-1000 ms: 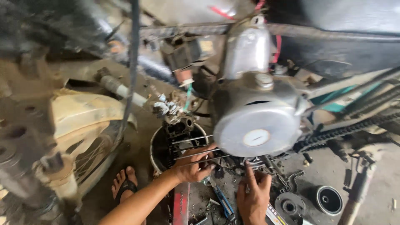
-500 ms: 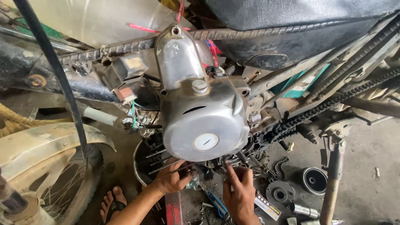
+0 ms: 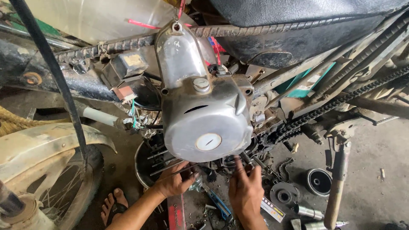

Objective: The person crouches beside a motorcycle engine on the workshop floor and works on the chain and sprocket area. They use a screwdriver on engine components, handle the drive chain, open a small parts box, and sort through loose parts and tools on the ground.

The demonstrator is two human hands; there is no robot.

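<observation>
Front wheel point(image 3: 51, 187): far left, with a dusty mudguard over it; a foot in a sandal point(image 3: 114, 208) is on the floor next to it.
Grey box point(image 3: 124, 68): on the bike frame at upper left, with a pale square label on top; a small reddish plug hangs under it.
Left hand point(image 3: 174, 181): curled under the engine, fingers bent round a small shiny part; I cannot tell just what it is.
Long bolts point(image 3: 164, 159): sticking out bare at the left of the engine, so the piece that goes there looks already off.
Engine cover point(image 3: 206, 121): big, silver and round, in the middle; it is on the bike.
Right hand point(image 3: 246, 194): mostly open, fingers straight up, touching the engine's underside; it holds nothing that I can see.
Flat packet point(image 3: 272, 209): on the floor by the right hand, long, white and dark.
Loose parts point(image 3: 318, 182): round metal pieces on the floor at right; judging by these, lots is left to put back.
Green label point(image 3: 309, 83): under the black seat, behind the chain point(image 3: 341, 102).
</observation>
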